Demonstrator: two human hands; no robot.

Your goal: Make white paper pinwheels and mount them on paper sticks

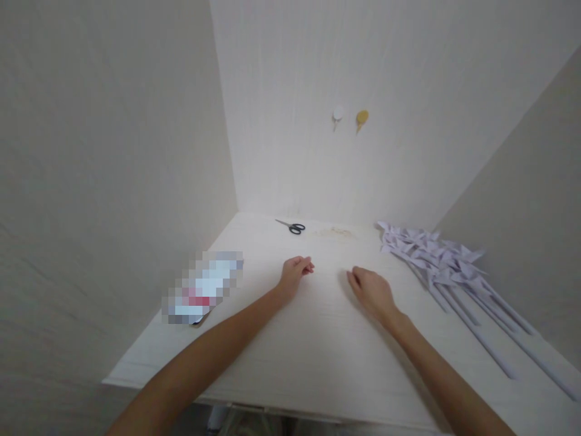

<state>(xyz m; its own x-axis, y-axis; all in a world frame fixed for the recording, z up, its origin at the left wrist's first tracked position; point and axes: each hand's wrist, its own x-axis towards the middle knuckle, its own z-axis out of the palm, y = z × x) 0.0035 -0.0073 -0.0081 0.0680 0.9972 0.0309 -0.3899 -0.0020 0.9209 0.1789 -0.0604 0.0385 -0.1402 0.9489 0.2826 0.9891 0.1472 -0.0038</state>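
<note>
My left hand (pixel 296 275) is over the middle of the white tabletop (pixel 318 345), its fingers curled in with nothing seen in them. To its right, my right hand (pixel 373 292) is at the table surface, loosely closed, back of the hand up, and no object shows in it. The two hands are apart. Beyond my left hand lies a pair of scissors (pixel 296 228) with black handles, blades pointing left. On the right side lies a pile of pale paper pinwheels (pixel 436 257) with long paper stick handles (pixel 488 348) pointing toward me.
A phone-like device (pixel 206 287), blurred out, lies at the table's left edge. Walls enclose the left, back and right. A white hook (pixel 338 113) and a yellow hook (pixel 362 117) are on the back wall. Small brownish marks or bits (pixel 340 231) are near the back edge.
</note>
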